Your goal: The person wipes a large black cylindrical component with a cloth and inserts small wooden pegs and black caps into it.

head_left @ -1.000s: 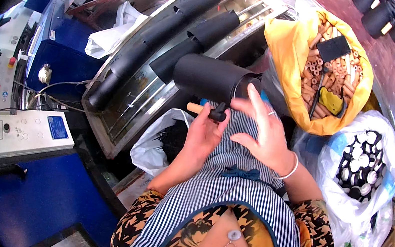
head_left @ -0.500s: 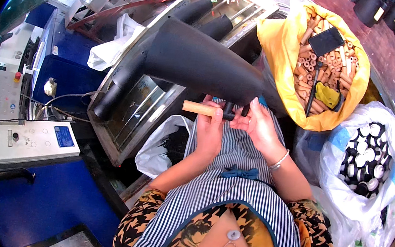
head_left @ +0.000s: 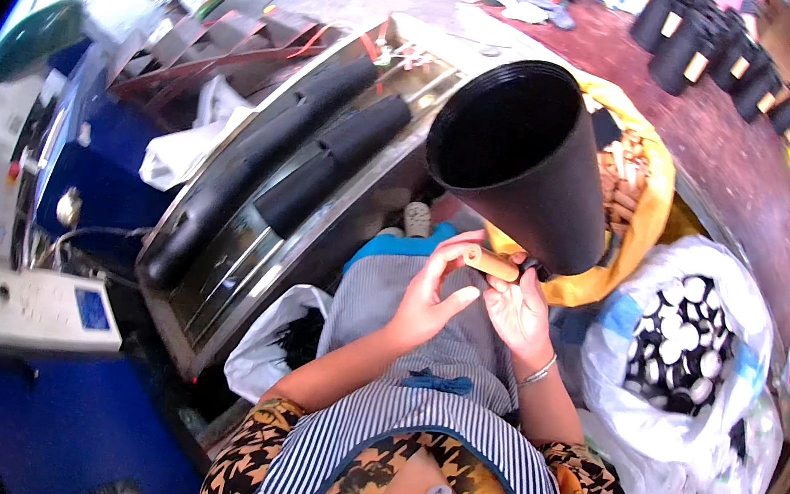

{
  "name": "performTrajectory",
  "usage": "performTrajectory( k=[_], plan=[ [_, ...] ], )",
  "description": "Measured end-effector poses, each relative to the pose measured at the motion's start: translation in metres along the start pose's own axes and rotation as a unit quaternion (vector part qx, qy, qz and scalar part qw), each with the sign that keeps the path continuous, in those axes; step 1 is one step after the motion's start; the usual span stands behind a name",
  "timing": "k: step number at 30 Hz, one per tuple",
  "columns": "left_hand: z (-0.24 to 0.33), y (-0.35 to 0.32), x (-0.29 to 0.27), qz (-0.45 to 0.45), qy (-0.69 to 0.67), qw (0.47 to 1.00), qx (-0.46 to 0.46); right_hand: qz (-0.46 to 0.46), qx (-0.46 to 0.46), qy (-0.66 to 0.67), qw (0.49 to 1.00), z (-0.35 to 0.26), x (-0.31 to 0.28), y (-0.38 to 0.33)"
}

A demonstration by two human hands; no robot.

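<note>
A large black tapered container [head_left: 564, 195] hangs tilted before me, its wide open mouth facing up and left. From its narrow end juts a short pale wooden handle [head_left: 491, 264] on a black fitting. My left hand [head_left: 430, 298] has its fingers curled at the free end of that handle, while the thumb stands off it. Closed around the black fitting near the narrow end, my right hand [head_left: 519, 315] holds the container. The container hides some of the fingertips.
Right of me are a yellow sack [head_left: 660, 193] of wooden handles and a clear plastic bag [head_left: 621, 329] of black-and-white caps. On the left, black tapered containers [head_left: 260, 167] lie in a metal-framed trough [head_left: 183, 354]. More handled containers [head_left: 684, 60] stand far right.
The container has swung round from lying sideways to the left, so its mouth now points up toward me. My left thumb has lifted off the wooden handle. The view has shifted too.
</note>
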State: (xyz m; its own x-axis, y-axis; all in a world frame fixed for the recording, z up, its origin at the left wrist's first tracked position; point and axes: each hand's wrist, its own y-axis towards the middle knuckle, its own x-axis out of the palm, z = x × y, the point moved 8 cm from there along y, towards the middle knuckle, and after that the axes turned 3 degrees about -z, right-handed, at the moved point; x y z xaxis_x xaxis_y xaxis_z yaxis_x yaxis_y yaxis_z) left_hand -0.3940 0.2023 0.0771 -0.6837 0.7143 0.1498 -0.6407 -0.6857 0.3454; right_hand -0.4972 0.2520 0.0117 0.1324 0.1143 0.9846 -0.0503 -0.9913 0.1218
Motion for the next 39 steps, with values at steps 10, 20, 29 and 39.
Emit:
performTrajectory(
  k=[10,20,29,39],
  plan=[
    [0.003,-0.017,-0.018,0.161,-0.061,0.985,0.003,0.046,-0.005,-0.631,0.775,-0.013,0.036,-0.045],
    [0.076,-0.057,-0.159,0.183,0.463,0.86,-0.109,0.574,0.347,-0.725,0.159,-0.137,-0.126,-0.423],
    [0.028,-0.097,-0.155,0.063,0.403,0.869,-0.28,0.565,0.38,-0.722,-0.126,-0.159,-0.218,-0.584],
    [0.009,-0.111,-0.183,0.166,0.346,0.91,-0.158,0.58,0.413,-0.702,0.011,-0.175,-0.156,-0.49]
  ],
)
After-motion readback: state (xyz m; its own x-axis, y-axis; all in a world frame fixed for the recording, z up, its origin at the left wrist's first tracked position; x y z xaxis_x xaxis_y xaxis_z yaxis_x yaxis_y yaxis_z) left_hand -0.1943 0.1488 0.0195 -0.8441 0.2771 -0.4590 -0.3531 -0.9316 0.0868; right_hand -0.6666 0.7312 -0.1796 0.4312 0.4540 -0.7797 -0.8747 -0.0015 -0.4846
